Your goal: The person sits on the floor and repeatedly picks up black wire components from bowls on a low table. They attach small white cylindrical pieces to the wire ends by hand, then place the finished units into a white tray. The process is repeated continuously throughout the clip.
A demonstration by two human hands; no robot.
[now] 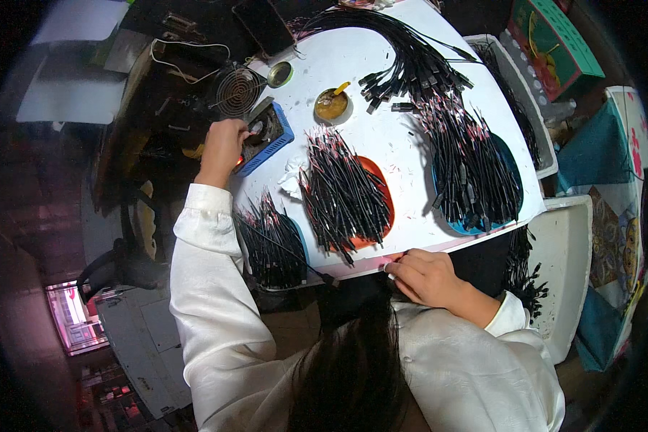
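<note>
My left hand (222, 147) reaches out to the left edge of the white table (381, 137) and rests on a blue box-shaped tool (268, 137) with a dark top. Its fingers are curled; what they hold is hidden. My right hand (423, 276) sits at the table's near edge with fingers bent, touching a thin black wire (288, 252) that runs left across a pile of short black wires (270, 245). An orange tray (381, 198) in the middle carries another pile of black wires with red tips (342, 194).
A blue tray (515, 180) with several wires lies at the right. A bundle of black cables with plugs (410, 65) fans out at the back. A small round tin of amber paste (331, 104), a lid (279, 74) and a small fan (236, 90) stand nearby. White bins (572, 245) flank the right side.
</note>
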